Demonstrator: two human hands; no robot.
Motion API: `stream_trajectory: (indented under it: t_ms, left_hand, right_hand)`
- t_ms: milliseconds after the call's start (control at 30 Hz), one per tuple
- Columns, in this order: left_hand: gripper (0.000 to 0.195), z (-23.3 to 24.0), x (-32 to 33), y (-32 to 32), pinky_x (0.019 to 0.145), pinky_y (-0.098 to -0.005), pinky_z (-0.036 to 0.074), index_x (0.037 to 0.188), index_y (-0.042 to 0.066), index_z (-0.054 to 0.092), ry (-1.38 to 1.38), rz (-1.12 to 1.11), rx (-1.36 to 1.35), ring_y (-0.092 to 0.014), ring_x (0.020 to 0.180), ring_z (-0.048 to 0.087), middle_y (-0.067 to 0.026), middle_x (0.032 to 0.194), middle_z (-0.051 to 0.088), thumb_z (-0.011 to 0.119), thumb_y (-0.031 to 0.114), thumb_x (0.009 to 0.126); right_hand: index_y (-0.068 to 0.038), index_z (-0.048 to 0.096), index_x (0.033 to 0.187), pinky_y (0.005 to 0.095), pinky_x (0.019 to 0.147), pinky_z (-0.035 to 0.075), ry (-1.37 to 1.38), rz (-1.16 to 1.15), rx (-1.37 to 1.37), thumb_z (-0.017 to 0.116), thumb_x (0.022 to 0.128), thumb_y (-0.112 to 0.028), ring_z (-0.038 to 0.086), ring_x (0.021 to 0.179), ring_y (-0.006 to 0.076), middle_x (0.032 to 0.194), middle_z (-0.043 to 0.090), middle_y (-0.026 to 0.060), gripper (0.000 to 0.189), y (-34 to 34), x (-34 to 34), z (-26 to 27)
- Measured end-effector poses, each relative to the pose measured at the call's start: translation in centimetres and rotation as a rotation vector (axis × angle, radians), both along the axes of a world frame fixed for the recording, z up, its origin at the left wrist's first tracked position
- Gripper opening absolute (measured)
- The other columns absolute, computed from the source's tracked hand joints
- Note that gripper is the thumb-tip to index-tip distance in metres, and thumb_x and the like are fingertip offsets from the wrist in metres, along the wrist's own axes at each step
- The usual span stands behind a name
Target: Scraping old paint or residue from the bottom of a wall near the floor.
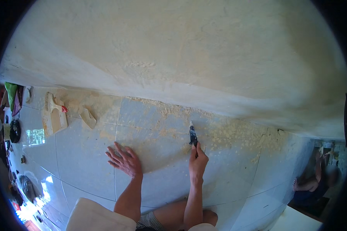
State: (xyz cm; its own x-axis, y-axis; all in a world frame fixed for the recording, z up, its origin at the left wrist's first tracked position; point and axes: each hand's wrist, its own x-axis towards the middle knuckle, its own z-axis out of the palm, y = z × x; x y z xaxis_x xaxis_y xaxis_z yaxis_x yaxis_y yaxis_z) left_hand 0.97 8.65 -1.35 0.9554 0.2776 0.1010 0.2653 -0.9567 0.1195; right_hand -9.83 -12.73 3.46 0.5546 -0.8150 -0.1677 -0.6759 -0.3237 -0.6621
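My right hand (198, 163) grips the black handle of a small scraper or knife (193, 134); the picture does not settle which. Its pale-smeared tip points toward the base of the wall, over the grey tile floor (84, 170). Fingers spread, my left hand (124, 159) rests palm down on the tiles and holds nothing. Crumbly beige scrapings (170, 111) lie along the wall's foot, ahead of the tool. Dried splatters (234, 132) dot the tiles to the right of it.
A plastered wall (190, 52) rises ahead. To the left are a smeared beige container (55, 124) with a wide brush (53, 105) and a curved pale shard (88, 117). Bags and clutter (15, 130) line the far left. Another person (315, 182) sits at the far right.
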Motion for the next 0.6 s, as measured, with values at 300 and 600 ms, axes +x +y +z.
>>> stream_trajectory:
  t_ms: [300,600]
  left_hand:
    - [0.057,0.3,0.1,0.1,0.121,-0.0596,0.011,0.156,0.021,0.035,0.001,0.014,-0.002,-0.037,0.152,0.018,-0.0155,0.163,0.027,0.045,0.037,0.102]
    - [0.059,0.2,-0.1,-0.1,0.121,-0.0591,0.011,0.156,0.020,0.034,0.015,0.004,0.005,-0.037,0.152,0.017,-0.0167,0.162,0.027,0.047,0.036,0.101]
  right_hand:
    - [0.003,0.064,0.128,0.0291,0.059,0.045,-0.129,-0.175,-0.014,0.061,0.101,-0.017,0.053,0.066,0.0103,0.080,0.069,0.0098,0.034,-3.2,-1.6,-0.8]
    - [0.001,0.062,0.133,0.0267,0.043,0.041,-0.160,-0.494,0.033,0.060,0.100,-0.012,0.050,0.052,0.0083,0.072,0.061,0.0042,0.035,-6.2,-5.1,-1.1]
